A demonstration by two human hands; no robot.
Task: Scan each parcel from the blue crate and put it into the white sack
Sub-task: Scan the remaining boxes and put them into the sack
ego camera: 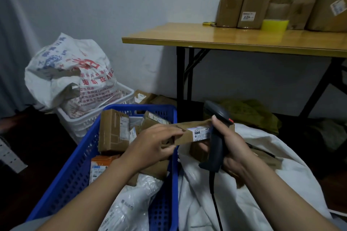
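While the left hand (155, 142) pinches 1 end of a long brown parcel (187, 134) between thumb and fingers, the right hand (231, 146) has its grip wrapped round the handle of a dark scanner (216, 146), thumb up by the head. The parcel hangs level just above the right rim of the blue crate (75, 165), its far end over the white sack (244, 202) that lies against the crate's right side. Its white label (201, 133) sits right beside the scanner. Inside the crate lie more brown boxes (113, 131) and a clear plastic mailer (131, 199). Behind the crate stands a white basket (78, 122) holding a printed bag (71, 73); beyond the crate's far right corner, a counter (225, 37) carries open cardboard boxes (251, 5).
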